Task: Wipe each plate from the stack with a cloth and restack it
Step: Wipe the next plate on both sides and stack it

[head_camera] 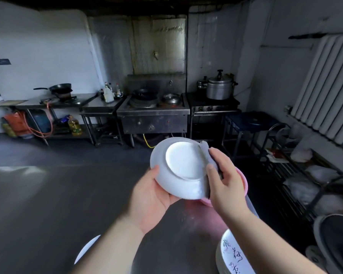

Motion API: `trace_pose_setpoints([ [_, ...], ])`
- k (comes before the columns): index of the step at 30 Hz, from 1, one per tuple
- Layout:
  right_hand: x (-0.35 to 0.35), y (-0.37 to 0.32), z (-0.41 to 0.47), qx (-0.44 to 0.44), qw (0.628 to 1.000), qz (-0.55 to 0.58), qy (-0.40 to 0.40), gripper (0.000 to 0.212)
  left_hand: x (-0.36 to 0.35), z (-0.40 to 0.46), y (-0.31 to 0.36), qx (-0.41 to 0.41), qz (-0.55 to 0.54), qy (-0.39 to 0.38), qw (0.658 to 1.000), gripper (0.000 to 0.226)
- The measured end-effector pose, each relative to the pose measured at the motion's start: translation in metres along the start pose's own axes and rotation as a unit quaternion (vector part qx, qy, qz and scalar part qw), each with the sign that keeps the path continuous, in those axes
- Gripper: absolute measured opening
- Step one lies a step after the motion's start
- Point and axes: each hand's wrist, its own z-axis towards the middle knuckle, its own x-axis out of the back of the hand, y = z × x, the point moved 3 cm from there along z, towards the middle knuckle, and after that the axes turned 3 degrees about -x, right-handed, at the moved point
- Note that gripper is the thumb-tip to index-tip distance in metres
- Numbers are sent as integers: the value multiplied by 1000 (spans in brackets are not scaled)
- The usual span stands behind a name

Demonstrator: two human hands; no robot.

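- plate (183, 167) white, glossy, deep-sided, turned underside toward the camera; raised round foot ring showing, flat centre catching bright light
- held up in the air between both hands, tilted, above the dark steel table (48, 204)
- left hand (152, 196) cups the plate's lower-left rim from below, thumb curled up over the edge, fingers hidden behind the plate
- right hand (224, 175) grips a grey cloth (205, 153) and presses it on the plate's right rim; thumb lies on the cloth, fingers wrap behind it
- cloth bunched, one end sticking up above the right fingertips, the rest running down the rim under the palm
- pink basin (244, 182) just behind the right hand, mostly hidden by it
- stack of plates (234, 256) below the right forearm, white with dark brush characters on the top one
- another white plate (87, 248) edge beside the left forearm, partly hidden
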Motion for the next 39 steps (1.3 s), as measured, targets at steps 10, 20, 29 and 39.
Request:
trace_pose_setpoints([
  [10, -40, 11, -85, 0, 951, -276, -139, 95, -1, -9, -51, -15, 1, 125, 992, 38],
  [20, 9, 50, -78, 0, 967, -252, -41, 72, -31, -11, -93, 32, -16, 108, 994, 39],
  [29, 112, 90, -47, -146, 965, -215, -18, 48, -35, -23, -158, 123, -7, 31, 992, 51],
  [39, 209, 152, -58, -392, 843, -221, -296, 53, -11, -16, -217, 305, 106, 15, 946, 47],
])
